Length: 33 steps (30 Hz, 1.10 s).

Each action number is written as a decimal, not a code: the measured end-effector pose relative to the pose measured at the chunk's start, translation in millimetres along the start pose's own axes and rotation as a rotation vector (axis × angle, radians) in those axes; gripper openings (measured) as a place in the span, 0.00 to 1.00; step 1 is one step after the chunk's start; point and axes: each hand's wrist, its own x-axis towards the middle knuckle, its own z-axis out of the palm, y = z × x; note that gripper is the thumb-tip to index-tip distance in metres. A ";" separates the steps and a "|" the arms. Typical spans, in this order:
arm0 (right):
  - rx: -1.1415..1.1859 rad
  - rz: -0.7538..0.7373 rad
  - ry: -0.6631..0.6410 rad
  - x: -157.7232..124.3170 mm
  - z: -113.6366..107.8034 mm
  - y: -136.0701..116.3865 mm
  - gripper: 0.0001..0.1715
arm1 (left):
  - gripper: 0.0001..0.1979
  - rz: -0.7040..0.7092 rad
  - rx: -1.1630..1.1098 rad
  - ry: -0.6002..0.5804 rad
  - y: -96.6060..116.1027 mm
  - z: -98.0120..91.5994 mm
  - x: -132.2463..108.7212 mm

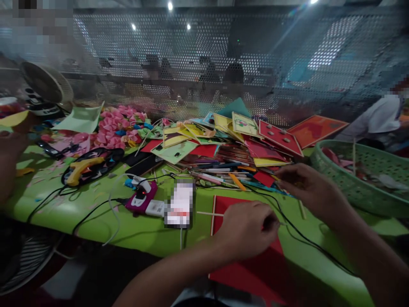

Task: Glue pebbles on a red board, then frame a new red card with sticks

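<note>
A red card [251, 273] lies on the green table in front of me, with a thin pale strip along its left edge. Above the card is my left hand [251, 230], its fingers curled closed around a thin wooden stick [209, 213] that pokes out to the left. My right hand [300, 183] is at the right end of the pile of pens and sticks [220, 170]. Its thumb and fingers are pinched together by a small red piece [264, 179]; what is between them I cannot make out.
Decorated cards [244, 123] are heaped at the back beside pink paper petals [119, 123]. A green basket [358, 200] stands right. Left are a phone [180, 202], a purple power adapter [140, 198], a yellow glue gun [81, 168] and a fan [46, 85]. A black cable [297, 232] crosses the table.
</note>
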 end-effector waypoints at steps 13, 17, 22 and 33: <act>-0.422 -0.027 -0.279 34.5 67.4 35.1 0.22 | 0.03 0.004 0.022 -0.016 -10.7 8.1 -5.2; -0.701 -0.059 -0.255 39.5 97.6 40.6 0.45 | 0.03 -0.013 -0.002 -0.012 -12.6 8.2 -5.6; -0.794 -0.067 -0.296 51.4 103.4 44.9 0.48 | 0.03 -0.027 -0.024 -0.022 -12.5 7.7 -5.3; -0.805 -0.024 -0.431 74.7 77.0 31.8 0.33 | 0.02 -0.039 -0.069 0.055 -15.4 3.4 -5.7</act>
